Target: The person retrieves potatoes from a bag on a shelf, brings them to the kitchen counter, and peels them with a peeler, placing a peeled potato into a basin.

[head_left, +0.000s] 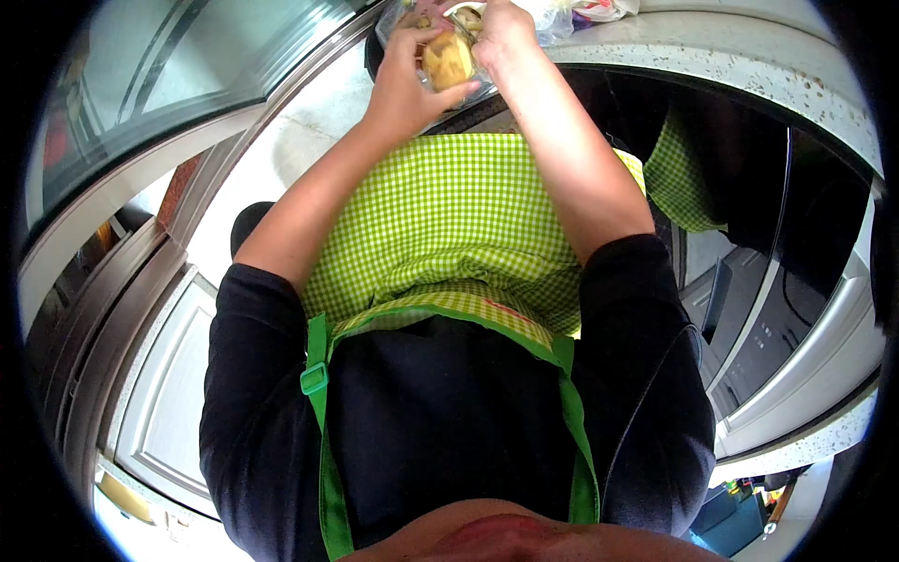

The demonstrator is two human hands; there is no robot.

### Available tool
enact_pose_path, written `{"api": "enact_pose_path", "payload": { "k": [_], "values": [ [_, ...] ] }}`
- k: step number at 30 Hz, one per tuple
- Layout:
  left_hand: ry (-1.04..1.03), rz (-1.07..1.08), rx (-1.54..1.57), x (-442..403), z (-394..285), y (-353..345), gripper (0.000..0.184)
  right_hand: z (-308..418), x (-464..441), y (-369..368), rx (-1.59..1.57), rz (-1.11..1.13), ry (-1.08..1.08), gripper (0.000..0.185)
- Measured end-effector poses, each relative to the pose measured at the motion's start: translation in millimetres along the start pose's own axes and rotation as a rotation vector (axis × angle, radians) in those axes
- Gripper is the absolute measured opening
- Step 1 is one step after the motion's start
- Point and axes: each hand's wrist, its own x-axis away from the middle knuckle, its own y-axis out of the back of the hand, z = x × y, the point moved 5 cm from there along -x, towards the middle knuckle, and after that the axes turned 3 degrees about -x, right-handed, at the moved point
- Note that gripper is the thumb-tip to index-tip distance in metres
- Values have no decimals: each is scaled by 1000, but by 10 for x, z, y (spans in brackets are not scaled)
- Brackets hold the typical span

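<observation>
A partly peeled potato [448, 62], yellow with brown skin left on it, sits in my left hand [408, 77]. The fingers and thumb curl around its sides. My right hand [507, 36] is closed just to the right of it, on what looks like a peeler [467, 16], mostly hidden by the fingers and showing a pale curved part at the potato's upper edge. Beneath both hands lies a clear plastic bag [484, 87], with peel-like scraps near the top edge of the view.
A speckled stone counter [646, 39] curves along the top right, with white and red plastic packaging [604, 9] on it. Glossy dark cabinet fronts [740, 122] stand at the right. A glass door [187, 66] is at the upper left. My green checked apron [459, 197] spreads below my hands.
</observation>
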Motion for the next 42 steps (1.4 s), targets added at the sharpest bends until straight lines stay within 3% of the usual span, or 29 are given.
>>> {"api": "enact_pose_path", "payload": {
  "k": [2, 4, 6, 10, 13, 15, 17, 19, 22, 24, 31, 36, 39, 42],
  "values": [
    [403, 102, 438, 8, 220, -92, 66, 89, 83, -94, 33, 65, -43, 36],
    [423, 97, 443, -21, 284, -77, 60, 70, 54, -111, 67, 134, -89, 39],
    [633, 128, 693, -3, 367, -103, 57, 55, 45, -198, 171, 340, -20, 39],
    [766, 173, 602, 23, 435, -121, 51, 20, 127, -188, 528, 291, -48, 38],
    [755, 238, 804, 10, 368, -136, 50, 30, 94, -194, 551, 397, 135, 34],
    [711, 254, 859, 22, 349, -144, 51, 87, 99, -149, 537, 288, -15, 35],
    [665, 271, 911, 12, 331, -150, 51, 73, 59, -132, 436, 346, -32, 35],
    [804, 222, 1013, 45, 387, -175, 53, 53, 59, -144, 338, 400, -53, 34],
    [766, 248, 941, 31, 425, -154, 53, 6, 63, -162, 426, 419, 0, 35],
    [734, 268, 895, 9, 387, -117, 54, 46, 92, -160, 654, 394, 243, 36],
    [478, 230, 729, 62, 187, -179, 60, 111, 47, -138, 428, 359, 161, 35],
    [599, 184, 814, 11, 253, -126, 60, 190, 143, -228, 341, 445, 149, 36],
    [683, 117, 852, 16, 360, -115, 58, 138, 205, -262, 432, 477, 98, 35],
    [676, 113, 859, 30, 391, -119, 58, 87, 188, -257, 541, 455, 183, 33]
  ]
}}
